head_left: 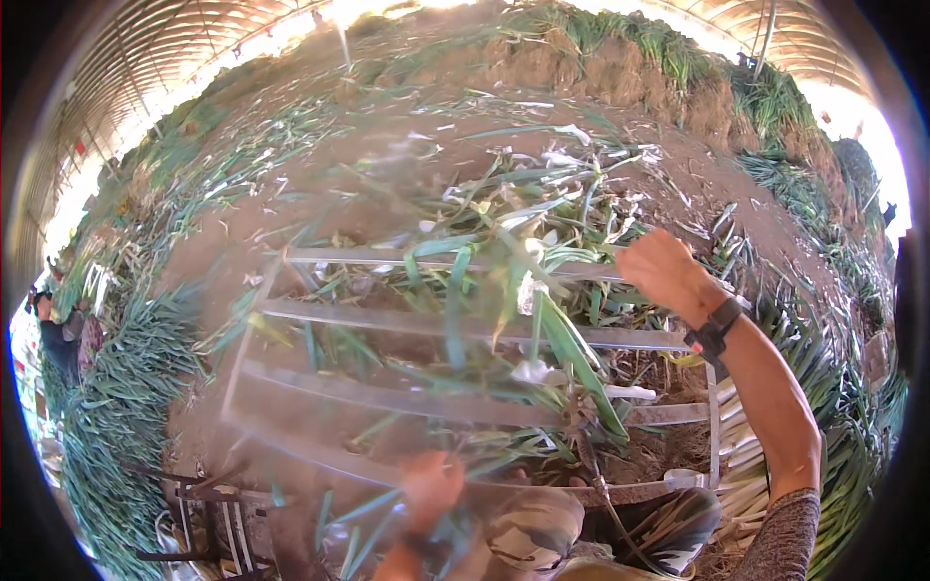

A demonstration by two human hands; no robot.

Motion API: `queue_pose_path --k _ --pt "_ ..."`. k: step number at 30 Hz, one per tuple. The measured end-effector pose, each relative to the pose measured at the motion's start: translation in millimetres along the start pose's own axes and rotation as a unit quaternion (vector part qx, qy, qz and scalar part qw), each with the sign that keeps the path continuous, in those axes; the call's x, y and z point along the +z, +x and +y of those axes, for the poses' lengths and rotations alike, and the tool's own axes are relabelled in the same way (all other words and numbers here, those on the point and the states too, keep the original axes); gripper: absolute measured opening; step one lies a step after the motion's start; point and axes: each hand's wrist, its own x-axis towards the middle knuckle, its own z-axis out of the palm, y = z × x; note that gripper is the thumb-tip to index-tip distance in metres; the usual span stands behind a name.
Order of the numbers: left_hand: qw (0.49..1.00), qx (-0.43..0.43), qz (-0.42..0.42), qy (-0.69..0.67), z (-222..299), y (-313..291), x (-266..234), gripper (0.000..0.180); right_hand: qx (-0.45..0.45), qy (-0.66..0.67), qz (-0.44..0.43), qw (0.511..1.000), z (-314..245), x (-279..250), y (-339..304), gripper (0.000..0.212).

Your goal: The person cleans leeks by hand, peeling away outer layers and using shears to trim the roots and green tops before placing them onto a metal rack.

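Note:
My right hand [664, 274] is closed in a fist at the right end of the rack's far bar; whatever its fingers hold, if anything, is hidden. A dark watch is on that wrist. My left hand [431, 487], smeared by motion, is over the rack's near edge, close to my knees, and its fingers cannot be made out. Between the hands lies a metal rack [620, 337] of several flat slats. Torn green leaves [579, 360] and white scraps hang over its bars. A thin hose with a nozzle [593, 460] stands at the rack's near right part.
Trimmed leek-like stalks [751, 465] lie in a row at the right. A big heap of green leafy stalks [126, 426] fills the left. Bundles with brown roots [620, 82] are stacked at the back. A metal frame [218, 513] stands near left; another person [63, 339] is at far left.

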Motion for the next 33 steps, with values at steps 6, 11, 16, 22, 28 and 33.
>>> queue_pose_path --k 6,11,16,22,28,33 --pt "1.000 0.001 -0.007 0.008 -6 -7 8 0.016 0.087 0.145 0.041 0.985 17 -7 58 0.005" --pt "1.000 0.014 -0.013 0.023 -8 -4 12 0.018 0.349 0.259 0.077 0.897 21 0 128 0.020" --pt "1.000 -0.003 -0.024 0.004 -6 -4 0 0.017 0.304 0.182 0.027 0.935 11 14 128 0.011" --pt "1.000 0.010 -0.010 0.007 -3 -4 8 0.018 0.230 0.091 -0.017 0.969 24 18 56 0.008" --pt "1.000 -0.004 -0.015 -0.005 -5 -5 5 0.021 0.149 0.054 0.026 0.987 23 22 44 0.004" --pt "1.000 0.008 -0.004 -0.009 4 0 -1 0.020 0.041 -0.043 0.034 0.998 -18 27 91 0.009"
